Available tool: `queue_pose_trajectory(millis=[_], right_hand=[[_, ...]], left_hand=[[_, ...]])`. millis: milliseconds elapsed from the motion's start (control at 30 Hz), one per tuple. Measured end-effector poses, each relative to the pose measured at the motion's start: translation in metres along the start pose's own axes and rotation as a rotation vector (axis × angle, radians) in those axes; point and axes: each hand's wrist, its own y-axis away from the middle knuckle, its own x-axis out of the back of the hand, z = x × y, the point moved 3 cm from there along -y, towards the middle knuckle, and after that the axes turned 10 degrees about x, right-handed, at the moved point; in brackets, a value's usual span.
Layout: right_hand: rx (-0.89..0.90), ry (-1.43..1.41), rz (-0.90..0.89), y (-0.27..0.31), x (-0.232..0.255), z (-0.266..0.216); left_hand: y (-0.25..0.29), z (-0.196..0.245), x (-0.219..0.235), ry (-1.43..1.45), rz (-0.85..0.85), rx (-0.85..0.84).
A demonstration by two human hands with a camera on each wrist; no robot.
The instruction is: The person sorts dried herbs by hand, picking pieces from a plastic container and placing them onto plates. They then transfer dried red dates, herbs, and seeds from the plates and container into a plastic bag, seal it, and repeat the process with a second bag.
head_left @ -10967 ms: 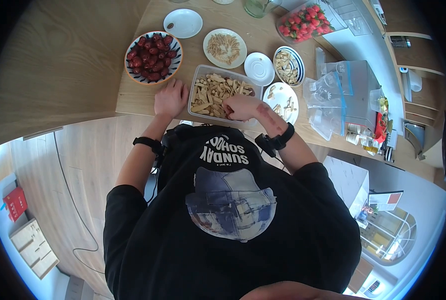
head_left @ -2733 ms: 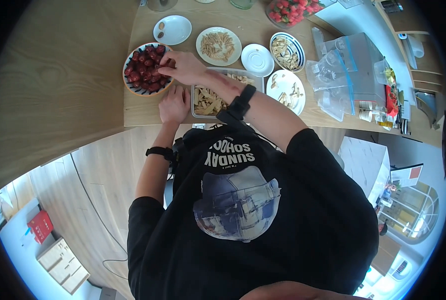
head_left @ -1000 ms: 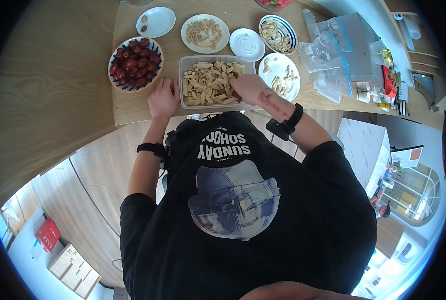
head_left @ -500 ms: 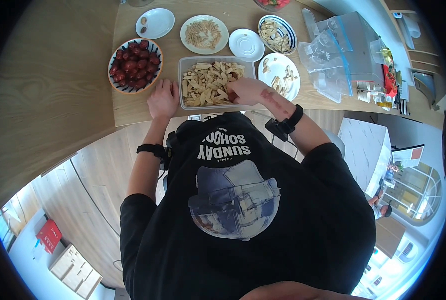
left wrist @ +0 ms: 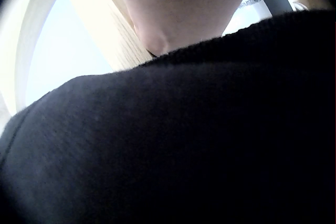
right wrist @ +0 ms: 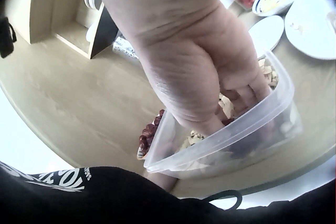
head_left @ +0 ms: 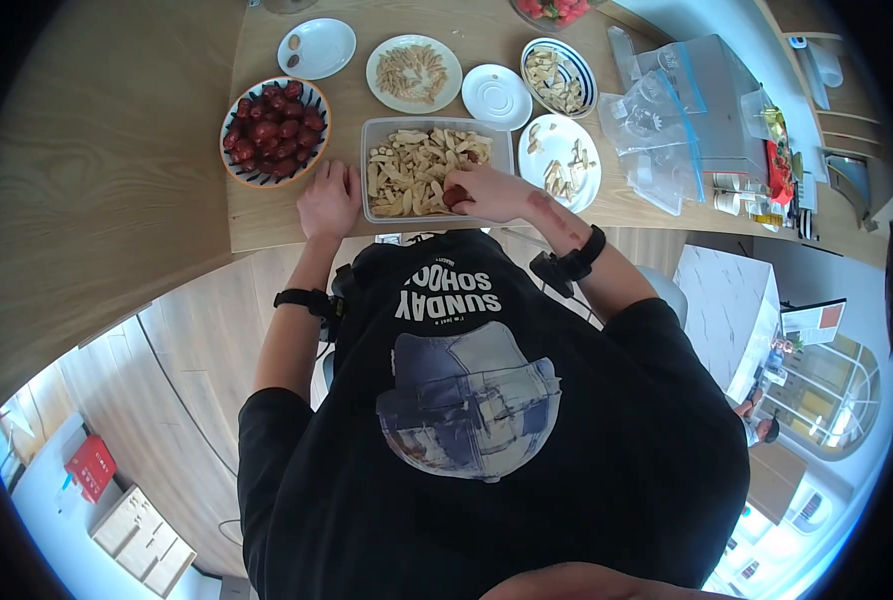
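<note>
My right hand (head_left: 494, 192) reaches into a clear plastic tub (right wrist: 283, 95) filled with pale dried slices (head_left: 406, 170). Its thumb and fingers pinch a dark red date (head_left: 456, 196) low over the slices, at the tub's near right part. In the right wrist view, the tub wall partly covers the fingertips. My left hand (head_left: 328, 203) rests on the table just left of the tub, holding nothing. Beyond it stands a patterned bowl (head_left: 228, 166) heaped with red dates (head_left: 276, 130). The left wrist view shows mostly dark cloth and a bit of forearm (left wrist: 184, 3).
Behind the tub are a plate of thin pale strips (head_left: 411, 75), a white saucer (head_left: 496, 97) and a small plate (head_left: 331, 45) with two brown pieces. A blue-rimmed bowl (head_left: 588, 75) and another plate (head_left: 588, 195) hold slices. Zip bags (head_left: 656, 125) lie right; strawberries (head_left: 556, 10) stand behind.
My right hand was at the date bowl 2.7 seconds ago and is now back in the tub. Over the last half second it shifts slightly, and the date shows more clearly. My left hand stays put.
</note>
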Motion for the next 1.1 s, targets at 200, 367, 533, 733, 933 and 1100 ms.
queue_pose_trajectory(millis=[200,367,533,733,933,1100], right_hand=[[0.071,0.112,0.170,0.012,0.011,-0.004],[-0.079,0.128,-0.111,0.009,0.010,-0.008],[-0.064,0.174,-0.050,0.004,0.009,-0.017],[0.045,0.103,-0.013,0.000,0.008,-0.015],[-0.019,0.110,-0.093,-0.003,0.013,-0.022],[-0.039,0.095,-0.221,-0.012,0.006,-0.016]], left_hand=[[0.001,0.000,0.001,0.006,-0.012,0.007],[-0.001,0.000,0.000,-0.011,-0.038,0.017],[-0.001,-0.004,-0.003,0.009,-0.003,-0.015],[0.000,-0.005,-0.005,0.023,0.031,-0.036],[0.000,-0.003,-0.001,0.023,0.038,-0.032],[0.000,-0.002,0.001,0.031,0.058,-0.044]])
